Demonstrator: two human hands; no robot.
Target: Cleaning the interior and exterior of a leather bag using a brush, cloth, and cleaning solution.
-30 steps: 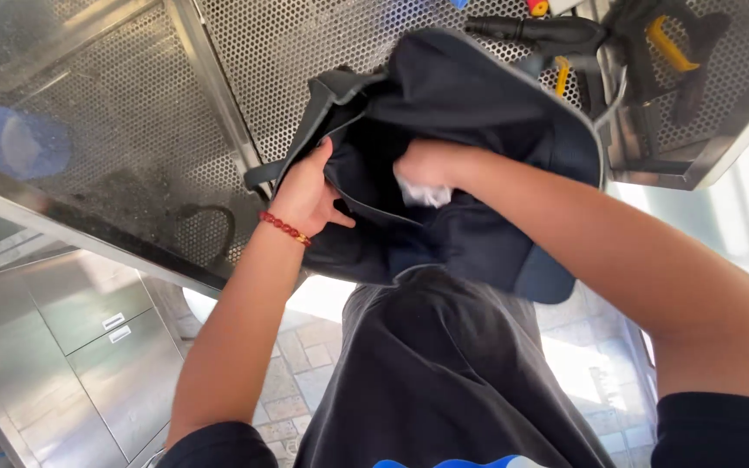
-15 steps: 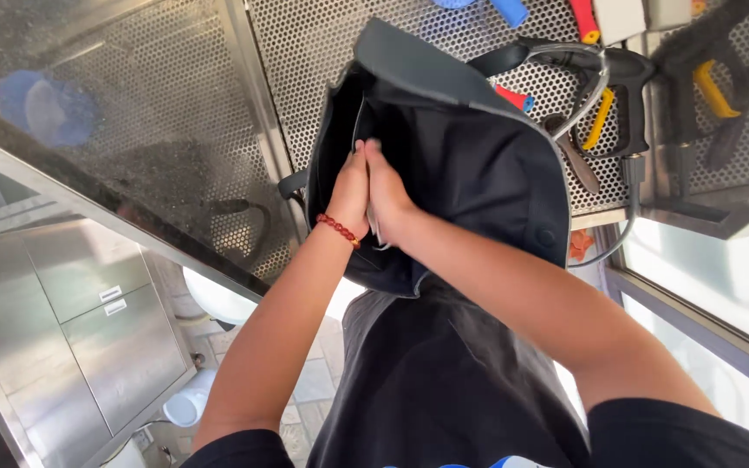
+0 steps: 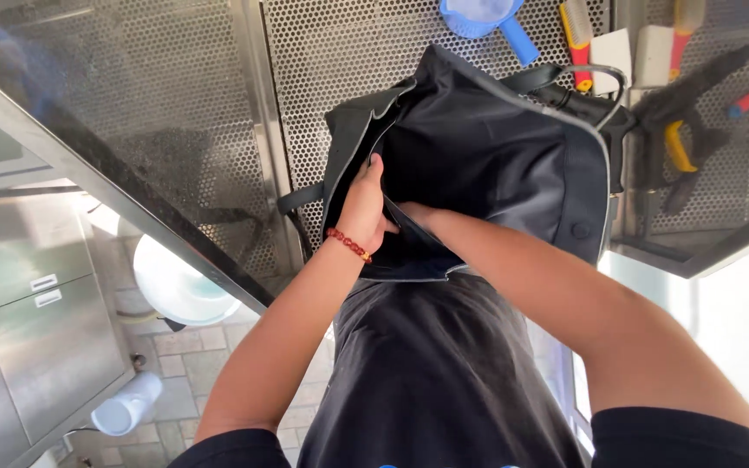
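- On the perforated steel worktop [image 3: 175, 113], close to its near edge and right in front of the person, stands a black fabric bag [image 3: 496, 156]; its mouth is turned toward the person, seemingly so that both arms can get at the inside.
- Left hand [image 3: 361, 212]: fingers curled over the left rim of the bag's opening, thumb side toward the gap; it has hold of the fabric edge and pulls it aside, which looks like a way of keeping the mouth wide; a red bead bracelet [image 3: 348, 244] sits on that wrist.
- Right hand [image 3: 409, 211]: pushed into the bag past the wrist, only its base showing at the opening; whether the fingers are spread or closed, and whether they hold anything, cannot be told.
- How the bag looks: soft and slumped, matte black cloth with a thin pale piping along the rim; a dark strap [image 3: 301, 198] trails off its left side onto the steel; a snap stud shows on the right panel; the inside is too dark to read.
- Beyond the bag lie a blue scoop [image 3: 487, 17], a red-and-yellow handled brush [image 3: 576, 35], a white block [image 3: 610, 56] and yellow-handled pliers [image 3: 676, 143]; all apart from both hands.
- Below the worktop's edge: a white bowl-shaped basin [image 3: 175, 286] and a steel cabinet [image 3: 28, 321] on a tiled floor.
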